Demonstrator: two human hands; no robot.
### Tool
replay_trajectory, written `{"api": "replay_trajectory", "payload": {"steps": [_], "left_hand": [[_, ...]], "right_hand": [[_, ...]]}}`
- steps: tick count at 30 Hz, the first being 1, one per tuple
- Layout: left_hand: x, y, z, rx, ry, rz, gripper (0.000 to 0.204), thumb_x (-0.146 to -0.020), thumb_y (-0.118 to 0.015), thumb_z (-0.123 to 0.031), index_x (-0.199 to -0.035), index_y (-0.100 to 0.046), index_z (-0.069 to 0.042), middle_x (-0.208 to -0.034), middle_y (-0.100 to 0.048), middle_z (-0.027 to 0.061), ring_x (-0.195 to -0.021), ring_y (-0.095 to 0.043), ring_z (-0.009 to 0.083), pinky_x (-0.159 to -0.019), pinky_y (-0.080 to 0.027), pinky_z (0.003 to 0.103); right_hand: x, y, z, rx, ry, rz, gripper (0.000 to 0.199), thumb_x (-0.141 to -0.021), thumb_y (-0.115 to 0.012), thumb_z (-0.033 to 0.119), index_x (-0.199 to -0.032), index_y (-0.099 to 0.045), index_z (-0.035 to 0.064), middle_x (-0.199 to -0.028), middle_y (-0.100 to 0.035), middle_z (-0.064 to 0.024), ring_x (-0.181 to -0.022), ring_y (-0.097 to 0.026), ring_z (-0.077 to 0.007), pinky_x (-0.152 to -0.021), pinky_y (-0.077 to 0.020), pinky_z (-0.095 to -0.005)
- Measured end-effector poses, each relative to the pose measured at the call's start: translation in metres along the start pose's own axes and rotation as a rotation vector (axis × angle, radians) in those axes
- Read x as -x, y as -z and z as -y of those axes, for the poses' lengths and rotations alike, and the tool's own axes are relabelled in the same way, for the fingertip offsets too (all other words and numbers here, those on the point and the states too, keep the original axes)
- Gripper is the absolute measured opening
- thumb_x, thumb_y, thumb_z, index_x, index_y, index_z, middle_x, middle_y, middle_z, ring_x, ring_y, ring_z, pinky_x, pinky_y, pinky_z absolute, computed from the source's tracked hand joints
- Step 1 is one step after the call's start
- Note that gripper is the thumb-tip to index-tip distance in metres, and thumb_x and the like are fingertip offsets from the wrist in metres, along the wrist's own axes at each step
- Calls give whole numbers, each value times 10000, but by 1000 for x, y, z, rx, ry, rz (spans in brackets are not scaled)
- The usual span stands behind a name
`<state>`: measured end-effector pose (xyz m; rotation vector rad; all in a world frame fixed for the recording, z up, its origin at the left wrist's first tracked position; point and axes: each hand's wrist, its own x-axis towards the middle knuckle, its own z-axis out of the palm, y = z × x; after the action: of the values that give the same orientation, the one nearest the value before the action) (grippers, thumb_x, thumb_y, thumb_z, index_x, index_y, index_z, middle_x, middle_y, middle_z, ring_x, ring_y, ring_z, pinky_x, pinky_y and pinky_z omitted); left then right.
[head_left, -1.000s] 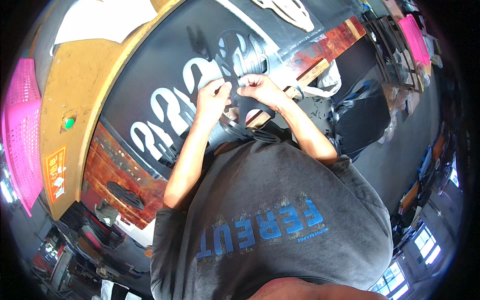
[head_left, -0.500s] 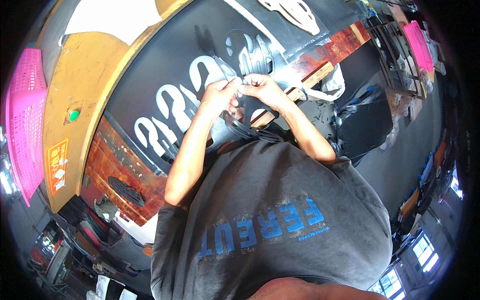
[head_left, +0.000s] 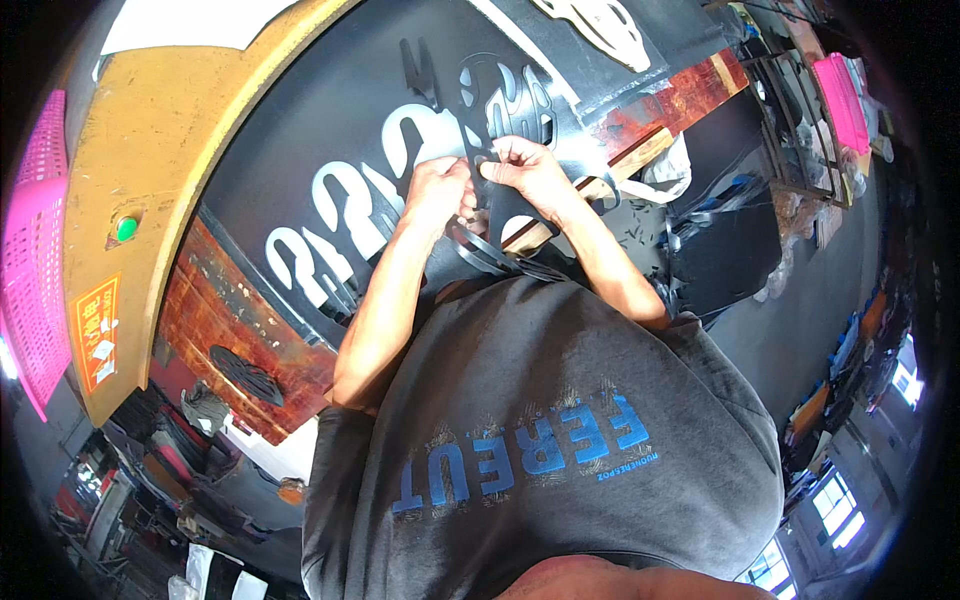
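A black sheet [head_left: 290, 165] with curved cut-outs lies on the bench before me. Light grey, hook-shaped openings [head_left: 340, 190] run across it in a slanting row. My left hand [head_left: 440, 190] is closed at the sheet's near edge, its fingers curled on the black material. Below that hand, loose black strips [head_left: 480, 250] hang in loops toward my shirt. My right hand [head_left: 535, 175] is just to the right, thumb and forefinger a little apart over the sheet. Beyond it lies a black cut-out piece with several slots [head_left: 520, 110].
A yellow machine body [head_left: 160, 130] with a green button [head_left: 126, 229] curves along the left. Pink baskets [head_left: 35, 260] stand beyond it. On the reddish worn board [head_left: 225, 330] rests a black slotted piece [head_left: 245, 375]. A white plastic bag [head_left: 668, 175] is at the right.
My hands were pinched together over the sheet and have now drawn slightly apart. The right thumb and forefinger have parted. The view has shifted a little.
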<state>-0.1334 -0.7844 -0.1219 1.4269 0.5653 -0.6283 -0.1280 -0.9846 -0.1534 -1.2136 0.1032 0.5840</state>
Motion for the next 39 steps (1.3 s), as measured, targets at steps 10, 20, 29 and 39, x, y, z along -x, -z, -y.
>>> {"api": "replay_trajectory", "payload": {"steps": [10, 20, 29, 39], "left_hand": [[73, 47, -46, -749, -452, -506, 624, -993, -724, -196, -1549, -487, -43, -1194, -768, 190, -891, -779, 270, -869, -623, 413], [30, 3, 17, -208, 38, 289, 234, -1022, -693, -211, -1009, -730, 20, -754, -709, 51, -601, -586, 102, -556, -455, 273], [34, -1, 0, -257, 132, 275, 197, -1000, -671, -161, -974, -738, 22, -757, -708, 59, -649, -595, 107, -574, -442, 276], [33, -9, 19, -249, 59, 181, 180, -1023, -633, -140, -1003, -722, 15, -723, -662, 6, -566, -583, 82, -511, -437, 250]], "right_hand": [[1, 22, -2, 119, -69, 31, 58, -985, -799, 98, -1010, -747, 92, -913, -677, 80, -852, -584, -37, -808, -492, -231], [23, 1, 21, 668, 177, -284, 298, -982, -779, 164, -1219, -732, -11, -1072, -767, -117, -994, -724, -179, -912, -585, -353], [86, -39, 19, 893, 188, -198, 351, -917, -758, 103, -1235, -718, -40, -983, -771, -196, -923, -771, -322, -832, -610, -395], [86, -18, -1, 555, 16, -231, 56, -849, -730, 47, -895, -710, 20, -769, -718, -35, -724, -646, -94, -662, -538, -304]]}}
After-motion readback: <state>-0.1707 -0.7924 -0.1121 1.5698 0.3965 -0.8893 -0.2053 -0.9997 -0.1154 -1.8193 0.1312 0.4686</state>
